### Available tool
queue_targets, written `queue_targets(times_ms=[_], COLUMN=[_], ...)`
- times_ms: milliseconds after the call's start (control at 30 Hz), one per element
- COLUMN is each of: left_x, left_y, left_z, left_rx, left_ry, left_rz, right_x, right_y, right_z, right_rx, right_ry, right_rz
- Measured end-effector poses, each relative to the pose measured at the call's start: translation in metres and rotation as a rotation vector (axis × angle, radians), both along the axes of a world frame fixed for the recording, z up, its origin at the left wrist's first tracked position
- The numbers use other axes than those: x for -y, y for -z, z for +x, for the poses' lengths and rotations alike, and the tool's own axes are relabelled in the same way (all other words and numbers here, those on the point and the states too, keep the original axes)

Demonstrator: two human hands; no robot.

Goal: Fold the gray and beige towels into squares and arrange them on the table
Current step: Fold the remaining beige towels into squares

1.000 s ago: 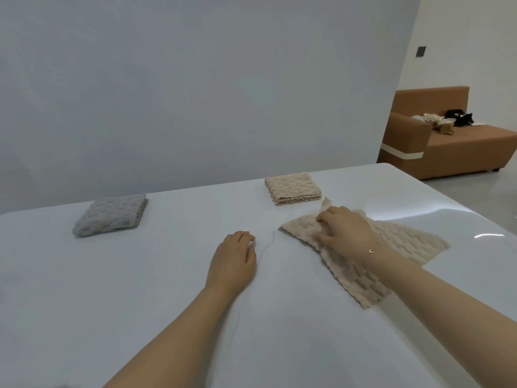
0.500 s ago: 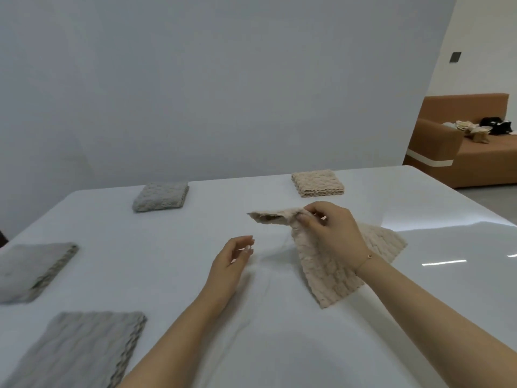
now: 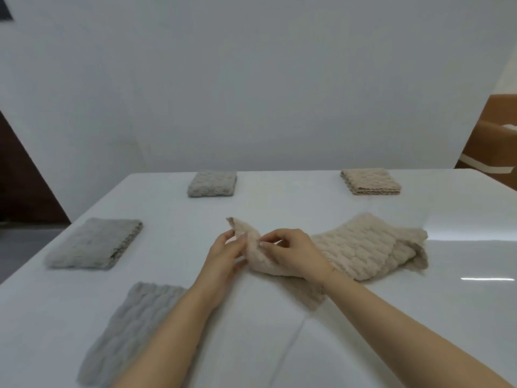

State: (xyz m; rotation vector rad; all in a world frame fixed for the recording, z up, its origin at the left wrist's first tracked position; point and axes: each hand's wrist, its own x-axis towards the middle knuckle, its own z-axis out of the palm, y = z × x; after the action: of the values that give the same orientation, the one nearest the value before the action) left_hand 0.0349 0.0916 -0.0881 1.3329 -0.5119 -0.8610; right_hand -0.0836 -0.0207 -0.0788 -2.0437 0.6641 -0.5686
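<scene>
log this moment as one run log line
step: folding loose beige towel | left hand: pinches its raised corner | right hand: pinches same towel | folded: three gray, one beige

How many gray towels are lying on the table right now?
3. One folded gray towel lies at the far edge, a second gray towel on the left side, a third gray towel nearest the camera, partly under the left forearm. Others may lie out of view.

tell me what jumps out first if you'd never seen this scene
Both hands meet at the middle of the white table: the left hand and right hand pinch a raised corner of a rumpled beige towel that trails off to the right. Around it lie folded towels: three gray ones on the left side and a beige one far right.
</scene>
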Motion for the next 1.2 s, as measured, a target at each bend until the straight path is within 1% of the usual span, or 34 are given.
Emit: queue_targets(times_ms=[100, 200, 300, 333, 367, 400, 433, 467, 500, 533, 567, 600, 633, 667, 767, 833, 900, 1000, 1100, 1200], left_x=[0.009, 0.019, 0.026, 0.029, 0.031, 0.033, 0.034, 0.035, 0.038, 0.040, 0.044, 0.046, 0.049, 0.052, 0.054, 0.049, 0.040, 0.028, 0.026, 0.024], left_y=[0.006, 0.002, -0.006, -0.008, -0.010, -0.010, -0.007, -0.004, 0.001, 0.004, 0.009, 0.014, 0.020, 0.023, 0.024, 0.025, 0.026, 0.027, 0.025, 0.023], left_z=[0.008, 0.024, 0.041, 0.042, 0.042, 0.038, 0.033, 0.025, 0.018, 0.010, 0.002, -0.006, -0.011, -0.013, -0.005, 0.010, 0.027, 0.036, 0.035, 0.034], left_rx=[0.089, 0.105, 0.177, 0.209, 0.309, 0.515, 0.794, 1.077, 1.273, 1.364, 1.399, 1.420, 1.431, 1.427, 1.344, 1.281, 1.175, 1.006, 0.956, 0.860], left_ry=[-0.124, -0.241, -0.372, -0.382, -0.371, -0.329, -0.279, -0.216, -0.109, 0.052, 0.216, 0.343, 0.413, 0.420, 0.291, 0.201, 0.128, 0.154, 0.202, 0.275], left_rz=[0.013, 0.019, 0.051, 0.082, 0.150, 0.271, 0.394, 0.432, 0.372, 0.289, 0.226, 0.189, 0.172, 0.161, 0.160, 0.214, 0.243, 0.215, 0.202, 0.179], right_x=[-0.005, 0.006, 0.024, 0.031, 0.036, 0.040, 0.044, 0.048, 0.052, 0.054, 0.056, 0.058, 0.059, 0.059, 0.061, 0.066, 0.075, 0.087, 0.101, 0.121], right_y=[0.000, -0.009, -0.013, -0.011, -0.008, -0.005, 0.000, 0.005, 0.011, 0.016, 0.022, 0.027, 0.031, 0.035, 0.041, 0.045, 0.048, 0.049, 0.047, 0.046], right_z=[-0.006, -0.027, -0.051, -0.058, -0.065, -0.073, -0.080, -0.088, -0.094, -0.100, -0.105, -0.110, -0.115, -0.120, -0.134, -0.141, -0.144, -0.140, -0.131, -0.119], right_rx=[0.011, 0.028, -0.008, -0.033, -0.065, -0.098, -0.123, -0.139, -0.156, -0.172, -0.183, -0.186, -0.190, -0.204, -0.301, -0.387, -0.453, -0.503, -0.529, -0.561], right_ry=[-0.029, 0.038, 0.092, 0.102, 0.113, 0.132, 0.159, 0.194, 0.233, 0.269, 0.298, 0.313, 0.308, 0.286, 0.206, 0.176, 0.156, 0.150, 0.195, 0.283], right_rz=[0.068, -0.036, -0.124, -0.176, -0.246, -0.328, -0.418, -0.501, -0.550, -0.563, -0.551, -0.528, -0.507, -0.503, -0.533, -0.558, -0.603, -0.643, -0.644, -0.598])
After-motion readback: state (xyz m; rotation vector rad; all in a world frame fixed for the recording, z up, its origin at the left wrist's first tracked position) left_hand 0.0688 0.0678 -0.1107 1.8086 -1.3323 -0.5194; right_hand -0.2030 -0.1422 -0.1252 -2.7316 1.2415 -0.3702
